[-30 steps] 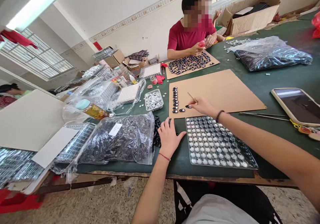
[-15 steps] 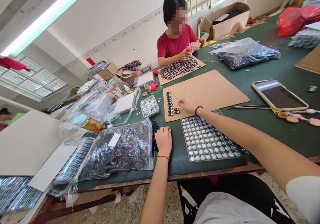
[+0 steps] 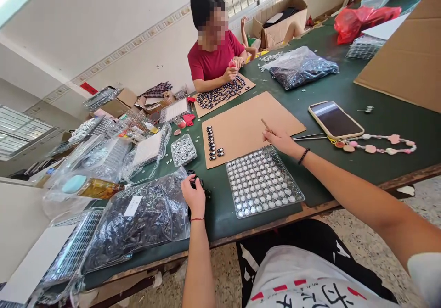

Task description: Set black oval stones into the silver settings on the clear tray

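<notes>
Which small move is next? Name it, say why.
Probably the left hand should pick one from the loose black pieces: it is at them, and on the cardboard the short row has fewer than the long row.

A printed white shirt (image 3: 287,264) is worn with 1 beaded bracelet (image 3: 303,155).

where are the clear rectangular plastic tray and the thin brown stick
Clear rectangular plastic tray (image 3: 301,198), head view: rim at the near right corner.
Thin brown stick (image 3: 265,124), head view: exposed length of the shaft.
</notes>
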`<control>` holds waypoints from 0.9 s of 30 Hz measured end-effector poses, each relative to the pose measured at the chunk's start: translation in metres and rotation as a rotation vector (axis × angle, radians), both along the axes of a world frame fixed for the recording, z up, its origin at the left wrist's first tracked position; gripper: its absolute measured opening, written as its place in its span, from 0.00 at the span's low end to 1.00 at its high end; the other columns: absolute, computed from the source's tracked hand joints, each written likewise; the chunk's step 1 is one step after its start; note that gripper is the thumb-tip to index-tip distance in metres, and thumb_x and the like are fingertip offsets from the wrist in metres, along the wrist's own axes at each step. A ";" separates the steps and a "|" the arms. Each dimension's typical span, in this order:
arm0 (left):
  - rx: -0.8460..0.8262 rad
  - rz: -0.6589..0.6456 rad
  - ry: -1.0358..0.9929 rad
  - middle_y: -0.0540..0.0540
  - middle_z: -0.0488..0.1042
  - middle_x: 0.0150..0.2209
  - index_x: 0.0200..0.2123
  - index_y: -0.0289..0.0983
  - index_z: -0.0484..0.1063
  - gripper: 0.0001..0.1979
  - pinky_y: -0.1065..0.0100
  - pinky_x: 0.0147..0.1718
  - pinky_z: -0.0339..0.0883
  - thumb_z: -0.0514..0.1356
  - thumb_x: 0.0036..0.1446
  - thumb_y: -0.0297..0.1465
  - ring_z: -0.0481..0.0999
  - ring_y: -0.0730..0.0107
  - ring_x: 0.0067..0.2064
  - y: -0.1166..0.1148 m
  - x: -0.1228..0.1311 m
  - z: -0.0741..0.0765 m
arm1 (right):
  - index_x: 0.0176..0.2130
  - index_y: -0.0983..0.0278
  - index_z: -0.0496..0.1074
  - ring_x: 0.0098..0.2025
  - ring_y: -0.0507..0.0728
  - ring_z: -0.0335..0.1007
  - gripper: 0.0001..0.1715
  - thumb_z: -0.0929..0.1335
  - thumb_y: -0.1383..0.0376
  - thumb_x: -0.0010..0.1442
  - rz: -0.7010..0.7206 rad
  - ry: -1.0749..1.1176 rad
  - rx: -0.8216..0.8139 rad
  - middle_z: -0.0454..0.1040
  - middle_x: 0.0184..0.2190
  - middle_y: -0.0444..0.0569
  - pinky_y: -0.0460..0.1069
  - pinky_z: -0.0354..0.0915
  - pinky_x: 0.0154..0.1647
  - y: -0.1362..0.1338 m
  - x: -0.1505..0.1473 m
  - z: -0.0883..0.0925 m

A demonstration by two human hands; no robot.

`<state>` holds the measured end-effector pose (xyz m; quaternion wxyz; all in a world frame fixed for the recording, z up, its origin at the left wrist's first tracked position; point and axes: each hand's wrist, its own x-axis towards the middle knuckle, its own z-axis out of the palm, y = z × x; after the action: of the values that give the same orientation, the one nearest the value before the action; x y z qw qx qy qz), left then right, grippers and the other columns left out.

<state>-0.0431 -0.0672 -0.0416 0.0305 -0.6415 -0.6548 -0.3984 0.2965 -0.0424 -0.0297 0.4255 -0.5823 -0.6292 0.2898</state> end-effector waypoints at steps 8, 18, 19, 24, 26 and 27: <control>-0.030 0.052 -0.586 0.48 0.68 0.31 0.35 0.34 0.67 0.12 0.69 0.33 0.60 0.55 0.49 0.35 0.65 0.74 0.30 0.000 -0.004 0.001 | 0.27 0.65 0.66 0.26 0.53 0.63 0.24 0.54 0.53 0.60 0.179 -0.405 -0.078 0.69 0.23 0.49 0.45 0.52 0.27 -0.007 0.000 0.009; -0.190 -0.040 -0.967 0.51 0.67 0.26 0.35 0.35 0.66 0.15 0.76 0.19 0.54 0.59 0.44 0.37 0.62 0.80 0.23 0.015 0.001 0.023 | 0.27 0.64 0.66 0.26 0.54 0.64 0.23 0.53 0.56 0.61 0.153 -0.526 -0.021 0.70 0.24 0.50 0.46 0.49 0.24 -0.014 -0.003 0.017; -0.212 -0.079 -1.002 0.51 0.67 0.26 0.35 0.35 0.66 0.15 0.77 0.18 0.52 0.59 0.43 0.36 0.61 0.81 0.21 0.023 0.003 0.027 | 0.27 0.64 0.65 0.25 0.54 0.64 0.23 0.52 0.56 0.61 0.141 -0.510 -0.002 0.69 0.23 0.49 0.46 0.48 0.24 -0.015 -0.003 0.018; -0.327 -0.222 -1.032 0.52 0.66 0.24 0.34 0.35 0.66 0.13 0.77 0.17 0.52 0.59 0.43 0.34 0.61 0.81 0.20 0.058 0.013 0.040 | 0.25 0.64 0.62 0.26 0.53 0.63 0.21 0.52 0.57 0.61 0.100 -0.455 0.055 0.67 0.21 0.47 0.45 0.49 0.25 -0.017 -0.004 0.019; -0.327 -0.199 -0.813 0.51 0.67 0.24 0.34 0.36 0.67 0.12 0.75 0.19 0.55 0.56 0.46 0.35 0.62 0.80 0.20 0.060 0.012 0.038 | 0.25 0.64 0.61 0.25 0.53 0.62 0.21 0.52 0.57 0.61 0.089 -0.444 0.051 0.66 0.20 0.47 0.45 0.49 0.25 -0.017 -0.005 0.019; -0.317 -0.168 -0.656 0.50 0.68 0.24 0.34 0.36 0.68 0.11 0.74 0.20 0.56 0.55 0.47 0.35 0.63 0.78 0.20 0.059 0.009 0.035 | 0.24 0.63 0.60 0.24 0.52 0.61 0.21 0.52 0.57 0.61 0.085 -0.439 0.046 0.65 0.20 0.46 0.45 0.49 0.25 -0.017 -0.005 0.019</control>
<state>-0.0337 -0.0082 -0.0065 -0.3136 -0.5280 -0.6284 -0.4775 0.2916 -0.0593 -0.0107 0.2790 -0.5947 -0.7370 0.1594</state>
